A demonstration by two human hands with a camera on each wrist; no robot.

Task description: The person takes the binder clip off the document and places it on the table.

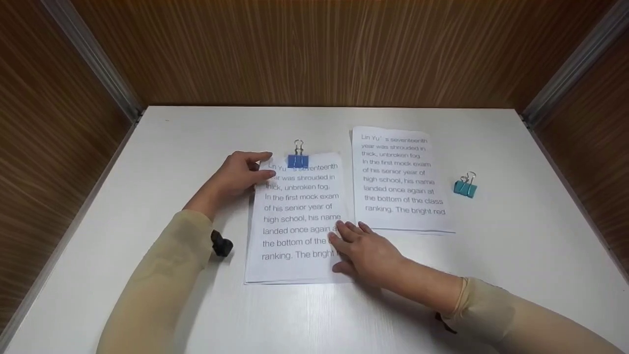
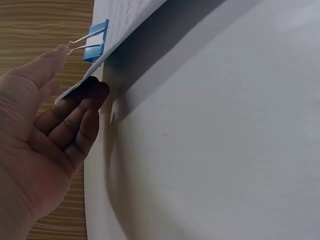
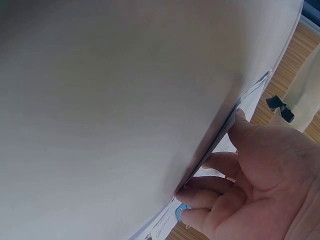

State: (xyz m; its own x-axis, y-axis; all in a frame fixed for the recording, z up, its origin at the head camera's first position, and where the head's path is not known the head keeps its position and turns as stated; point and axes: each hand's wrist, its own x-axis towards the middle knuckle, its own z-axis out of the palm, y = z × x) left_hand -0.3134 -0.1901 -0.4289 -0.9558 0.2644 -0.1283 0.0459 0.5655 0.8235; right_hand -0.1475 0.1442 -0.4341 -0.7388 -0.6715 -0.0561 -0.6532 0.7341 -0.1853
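Note:
A stack of printed sheets point(image 1: 295, 221) lies on the table, with a blue binder clip point(image 1: 298, 161) on its top edge and the clip's wire handles pointing away. My left hand point(image 1: 238, 172) holds the stack's upper left corner; in the left wrist view the thumb point(image 2: 47, 65) is on the printed side and the other fingers are beneath the paper. Against the right edge of the same stack rests my right hand point(image 1: 371, 255), its fingers spread over the lower text. In the right wrist view, thumb and fingertips meet the paper edge point(image 3: 215, 140).
To the right lies a second printed stack point(image 1: 398, 182), and beyond it a teal binder clip point(image 1: 465, 187) with raised handles. Wood-grain panels point(image 1: 319, 54) enclose the white table point(image 1: 196, 128) at the back and sides.

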